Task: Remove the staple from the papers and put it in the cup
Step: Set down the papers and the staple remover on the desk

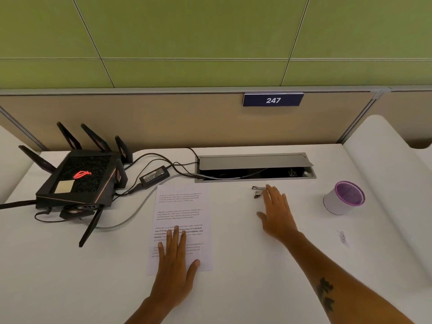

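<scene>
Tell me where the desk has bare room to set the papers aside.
Bare desk lies between the papers and the right hand, along the near edge between both forearms, and between that hand and the cup. Crowded: left of the papers, where the router, power adapter and cables sit. The staple remover lies at the right fingertips.

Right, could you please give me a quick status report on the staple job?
Left hand flat on papers. Right hand open, fingertips at staple remover, not gripped. Cup upright, far right. Nothing in the way.
</scene>
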The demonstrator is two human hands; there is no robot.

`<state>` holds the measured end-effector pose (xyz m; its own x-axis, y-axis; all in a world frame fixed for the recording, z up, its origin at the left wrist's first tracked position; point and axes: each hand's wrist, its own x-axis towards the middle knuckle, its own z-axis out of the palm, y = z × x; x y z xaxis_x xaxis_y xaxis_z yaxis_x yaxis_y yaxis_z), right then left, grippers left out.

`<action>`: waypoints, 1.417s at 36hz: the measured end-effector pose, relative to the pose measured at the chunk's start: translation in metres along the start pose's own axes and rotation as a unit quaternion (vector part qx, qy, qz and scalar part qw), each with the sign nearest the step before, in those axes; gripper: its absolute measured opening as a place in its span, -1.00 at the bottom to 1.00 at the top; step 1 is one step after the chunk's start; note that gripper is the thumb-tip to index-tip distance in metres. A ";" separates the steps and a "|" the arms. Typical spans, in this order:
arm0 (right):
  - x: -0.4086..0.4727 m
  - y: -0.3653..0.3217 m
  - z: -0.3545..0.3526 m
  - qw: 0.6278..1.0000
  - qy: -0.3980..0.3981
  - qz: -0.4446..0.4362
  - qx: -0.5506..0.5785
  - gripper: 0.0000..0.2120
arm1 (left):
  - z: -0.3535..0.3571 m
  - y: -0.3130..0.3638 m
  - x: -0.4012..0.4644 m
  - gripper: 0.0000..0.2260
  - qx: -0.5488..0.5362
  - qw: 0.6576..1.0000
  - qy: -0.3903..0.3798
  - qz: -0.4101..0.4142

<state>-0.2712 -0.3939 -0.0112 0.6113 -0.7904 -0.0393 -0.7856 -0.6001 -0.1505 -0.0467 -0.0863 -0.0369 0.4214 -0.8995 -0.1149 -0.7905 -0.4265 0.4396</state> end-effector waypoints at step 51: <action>-0.218 0.066 -0.024 0.996 0.024 0.083 -0.010 -0.32 | 0.027 0.105 -0.032 -0.19 0.047 0.993 -0.027 0.105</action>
<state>-0.4583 -0.2643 0.0111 0.4687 -0.8833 -0.0137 -0.8771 -0.4635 -0.1262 -0.1553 -0.1049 -0.0106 0.2213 -0.9721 -0.0779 -0.8977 -0.2343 0.3732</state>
